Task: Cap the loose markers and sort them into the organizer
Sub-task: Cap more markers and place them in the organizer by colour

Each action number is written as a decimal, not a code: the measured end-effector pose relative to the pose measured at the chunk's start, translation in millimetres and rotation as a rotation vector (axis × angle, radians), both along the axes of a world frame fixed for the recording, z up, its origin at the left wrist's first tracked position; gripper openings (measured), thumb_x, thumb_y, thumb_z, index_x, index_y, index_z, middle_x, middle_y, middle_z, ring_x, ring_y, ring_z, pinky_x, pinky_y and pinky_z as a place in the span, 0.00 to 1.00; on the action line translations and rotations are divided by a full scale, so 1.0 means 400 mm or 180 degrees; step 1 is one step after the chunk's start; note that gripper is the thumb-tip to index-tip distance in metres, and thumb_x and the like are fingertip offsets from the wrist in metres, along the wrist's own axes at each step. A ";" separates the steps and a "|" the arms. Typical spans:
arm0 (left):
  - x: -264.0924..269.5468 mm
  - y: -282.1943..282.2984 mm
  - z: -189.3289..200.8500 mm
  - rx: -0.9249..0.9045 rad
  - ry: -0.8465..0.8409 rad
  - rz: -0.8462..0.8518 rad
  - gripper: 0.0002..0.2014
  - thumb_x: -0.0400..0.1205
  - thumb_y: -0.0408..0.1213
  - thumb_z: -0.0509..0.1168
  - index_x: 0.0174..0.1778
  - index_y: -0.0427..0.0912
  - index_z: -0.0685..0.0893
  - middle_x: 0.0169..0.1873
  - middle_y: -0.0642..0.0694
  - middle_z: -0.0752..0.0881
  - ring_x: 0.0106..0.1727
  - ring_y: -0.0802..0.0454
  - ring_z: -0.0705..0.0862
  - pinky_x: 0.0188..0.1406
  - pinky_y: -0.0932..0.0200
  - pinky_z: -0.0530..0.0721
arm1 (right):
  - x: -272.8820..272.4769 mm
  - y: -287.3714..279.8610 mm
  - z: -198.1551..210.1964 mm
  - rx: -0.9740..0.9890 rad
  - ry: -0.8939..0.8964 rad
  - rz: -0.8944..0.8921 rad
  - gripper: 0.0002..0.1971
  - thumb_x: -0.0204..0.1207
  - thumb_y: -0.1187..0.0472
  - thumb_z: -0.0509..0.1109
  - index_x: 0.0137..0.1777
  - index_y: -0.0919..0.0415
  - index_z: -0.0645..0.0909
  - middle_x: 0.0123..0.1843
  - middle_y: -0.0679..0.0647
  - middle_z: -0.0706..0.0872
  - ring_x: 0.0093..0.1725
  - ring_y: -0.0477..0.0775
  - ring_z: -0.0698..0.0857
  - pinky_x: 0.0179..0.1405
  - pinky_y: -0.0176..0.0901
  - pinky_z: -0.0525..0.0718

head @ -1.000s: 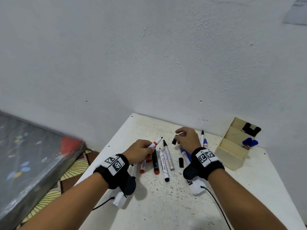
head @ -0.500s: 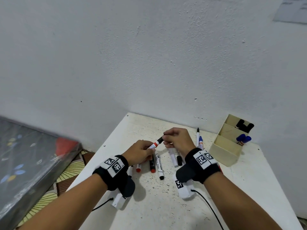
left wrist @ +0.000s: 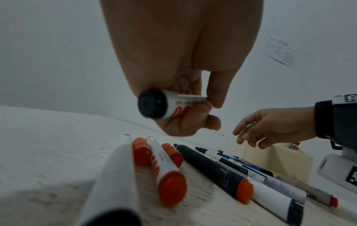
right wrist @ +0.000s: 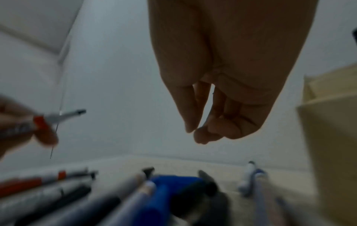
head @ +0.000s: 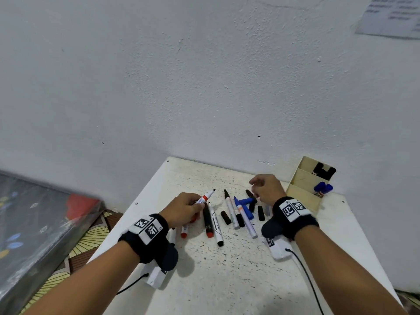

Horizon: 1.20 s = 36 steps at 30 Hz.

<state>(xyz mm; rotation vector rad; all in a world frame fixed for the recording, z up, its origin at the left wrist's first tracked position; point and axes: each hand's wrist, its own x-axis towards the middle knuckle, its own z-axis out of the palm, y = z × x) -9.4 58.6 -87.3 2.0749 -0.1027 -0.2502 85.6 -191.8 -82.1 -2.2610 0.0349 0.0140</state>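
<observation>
My left hand [head: 193,204] grips a white marker [head: 204,198] with a red band and a bare black tip, held tilted above the table; its black rear end [left wrist: 152,105] shows in the left wrist view. My right hand [head: 259,186] hovers over the pile beside the organizer, fingers loosely curled [right wrist: 199,131] and holding nothing. Loose markers and caps lie between the hands: a black marker [head: 207,220], a white one [head: 216,226], blue caps [head: 245,202] and black caps [head: 225,217]. The wooden organizer [head: 302,196] holds black-capped markers [head: 323,170] and blue-capped ones [head: 322,188].
The white speckled table [head: 227,280] stands in a corner against the wall. Left of it lies a grey patterned mattress [head: 34,223] on a patterned floor mat [head: 91,242]. A paper sheet [head: 391,17] hangs on the wall.
My right hand held a black cap at the marker's tip; it has since moved right over the pile and holds nothing. The left hand still grips the same marker.
</observation>
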 end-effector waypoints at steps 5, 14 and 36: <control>0.006 -0.009 -0.002 -0.0093 0.0058 -0.0051 0.12 0.86 0.33 0.60 0.34 0.43 0.76 0.23 0.50 0.81 0.21 0.54 0.73 0.22 0.62 0.74 | 0.001 -0.028 -0.016 -0.1558 0.0419 0.0638 0.07 0.73 0.66 0.73 0.50 0.56 0.83 0.56 0.59 0.83 0.49 0.56 0.84 0.44 0.41 0.79; 0.003 -0.019 0.001 -0.0199 0.0134 -0.0112 0.12 0.86 0.34 0.60 0.35 0.44 0.77 0.28 0.45 0.83 0.22 0.51 0.72 0.22 0.60 0.73 | -0.016 0.017 -0.029 -0.2034 0.0495 0.0698 0.08 0.77 0.65 0.64 0.55 0.58 0.74 0.57 0.61 0.79 0.47 0.57 0.79 0.47 0.44 0.79; -0.005 -0.056 0.013 -0.0129 0.0085 -0.0270 0.10 0.86 0.34 0.60 0.40 0.39 0.81 0.28 0.47 0.83 0.21 0.53 0.70 0.20 0.62 0.71 | -0.110 0.097 0.038 0.1602 0.0301 0.0352 0.05 0.75 0.73 0.71 0.49 0.71 0.82 0.33 0.59 0.85 0.25 0.49 0.80 0.25 0.40 0.85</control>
